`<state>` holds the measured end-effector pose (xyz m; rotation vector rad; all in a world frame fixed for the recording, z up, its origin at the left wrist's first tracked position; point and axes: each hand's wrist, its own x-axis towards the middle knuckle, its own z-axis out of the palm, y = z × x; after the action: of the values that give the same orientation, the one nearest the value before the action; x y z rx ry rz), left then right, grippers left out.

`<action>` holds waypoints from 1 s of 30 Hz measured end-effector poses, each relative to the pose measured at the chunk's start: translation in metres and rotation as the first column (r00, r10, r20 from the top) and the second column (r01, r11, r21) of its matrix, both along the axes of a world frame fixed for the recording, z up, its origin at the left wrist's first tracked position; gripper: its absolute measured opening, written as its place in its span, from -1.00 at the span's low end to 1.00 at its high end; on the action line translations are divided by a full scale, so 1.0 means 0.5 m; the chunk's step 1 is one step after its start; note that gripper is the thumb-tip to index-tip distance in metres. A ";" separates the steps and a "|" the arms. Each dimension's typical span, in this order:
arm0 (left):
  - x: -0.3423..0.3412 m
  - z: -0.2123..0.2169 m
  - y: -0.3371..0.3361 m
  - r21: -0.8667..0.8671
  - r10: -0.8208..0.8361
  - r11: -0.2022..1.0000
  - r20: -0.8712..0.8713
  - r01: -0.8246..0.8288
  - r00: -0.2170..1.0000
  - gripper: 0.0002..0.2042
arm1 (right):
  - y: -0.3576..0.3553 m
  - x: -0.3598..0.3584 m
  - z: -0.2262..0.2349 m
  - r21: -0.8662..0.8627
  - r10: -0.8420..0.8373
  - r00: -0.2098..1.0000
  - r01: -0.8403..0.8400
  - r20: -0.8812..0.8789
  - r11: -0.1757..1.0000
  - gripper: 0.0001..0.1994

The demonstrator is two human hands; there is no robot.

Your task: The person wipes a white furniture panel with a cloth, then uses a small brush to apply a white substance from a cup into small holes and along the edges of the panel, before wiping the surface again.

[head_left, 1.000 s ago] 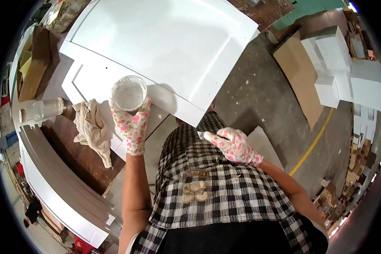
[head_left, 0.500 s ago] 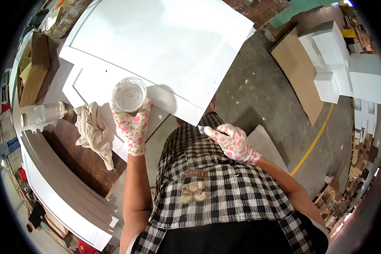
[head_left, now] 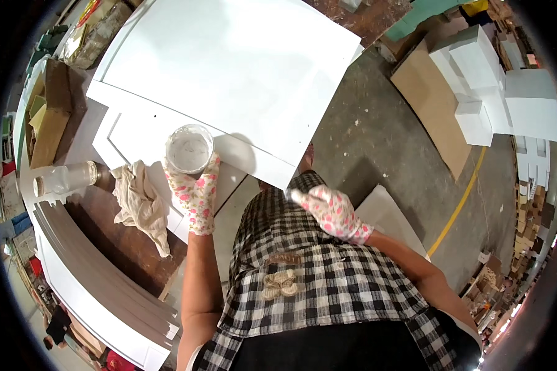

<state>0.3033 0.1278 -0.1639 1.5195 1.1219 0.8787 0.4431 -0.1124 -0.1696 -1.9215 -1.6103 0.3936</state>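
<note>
My left hand [head_left: 193, 191], in a flowered glove, is closed around a round tub [head_left: 190, 148] with white paste smeared on its inner wall. The tub is over the lower edge of a white panel [head_left: 229, 68], which lies on another white panel [head_left: 143, 128] with a grooved frame. My right hand [head_left: 331, 213], gloved alike, is closed on a small putty knife [head_left: 289, 194]. Only a bit of its grey blade shows, close to the near corner of the upper panel; whether they touch I cannot tell. The fingers hide its handle.
A crumpled beige cloth [head_left: 140, 207] lies left of my left hand, near a clear jar [head_left: 67, 178] on its side. Stacked panels [head_left: 99, 272] stand at lower left. A cardboard box [head_left: 48, 114] is farther left. White boxes [head_left: 476, 68] and brown cardboard [head_left: 430, 102] are at right.
My right hand has moved slightly left and down with the putty knife, whose blade now shows less. My left hand keeps the tub nearly in place. The view has shifted a little.
</note>
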 end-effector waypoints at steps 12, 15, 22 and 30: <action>0.004 -0.003 0.002 0.030 -0.028 0.999 0.023 0.027 0.999 -0.35 | -0.001 0.009 -0.003 0.089 -0.040 0.997 0.034 0.067 0.995 -0.48; 0.007 -0.006 0.000 0.031 -0.038 0.999 0.029 0.037 0.999 -0.33 | -0.008 0.005 -0.002 -0.065 -0.093 0.986 0.085 -0.140 0.994 -0.59; 0.011 0.000 0.004 0.033 -0.077 0.997 0.135 0.073 0.988 -0.30 | -0.011 -0.008 0.005 -0.028 0.058 0.994 -0.061 -0.094 0.998 -0.54; 0.002 -0.004 0.003 0.088 -0.187 0.980 0.135 0.176 0.973 -0.21 | 0.003 0.025 0.004 -0.046 0.282 0.949 -0.290 -0.141 0.956 -0.56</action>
<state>0.3042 0.1291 -0.1658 1.5674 0.8401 0.8962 0.4556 -0.1112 -0.1675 -1.6701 -1.8097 0.6876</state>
